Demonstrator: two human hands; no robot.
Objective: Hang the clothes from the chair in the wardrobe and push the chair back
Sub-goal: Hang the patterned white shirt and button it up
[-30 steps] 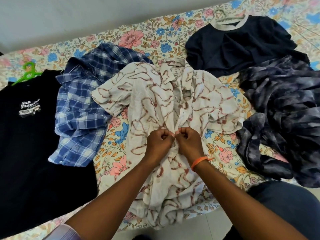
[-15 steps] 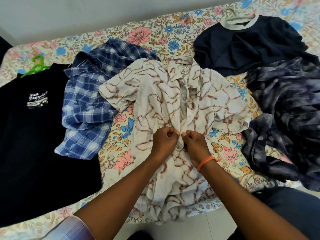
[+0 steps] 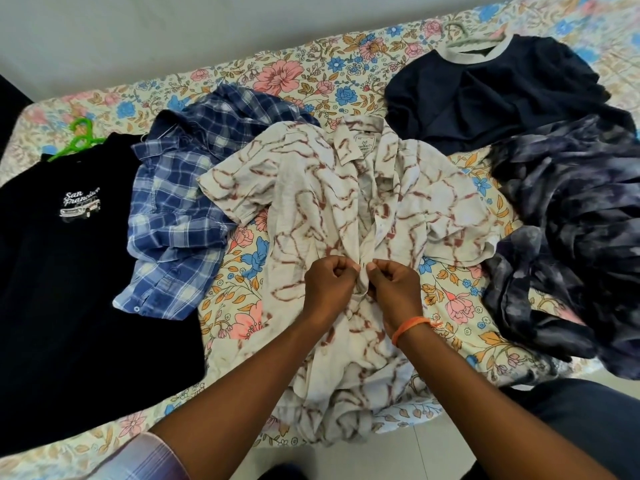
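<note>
A cream shirt with rust-brown lines lies spread on the bed, collar away from me. My left hand and my right hand pinch its front edges together at the middle of the placket, knuckles nearly touching. To its left lies a blue plaid shirt. A black "San Francisco" T-shirt on a green hanger is at far left. A navy T-shirt with a pale collar sits at back right. A dark tie-dye garment is bunched at right.
The clothes rest on a bed with a floral sheet against a plain wall. White floor tiles show below the bed edge. My dark trouser leg is at lower right. No chair or wardrobe is in view.
The view has shifted slightly, so everything sits a little further right in the picture. Both hands stay together on the cream shirt's front at about the same spot.
</note>
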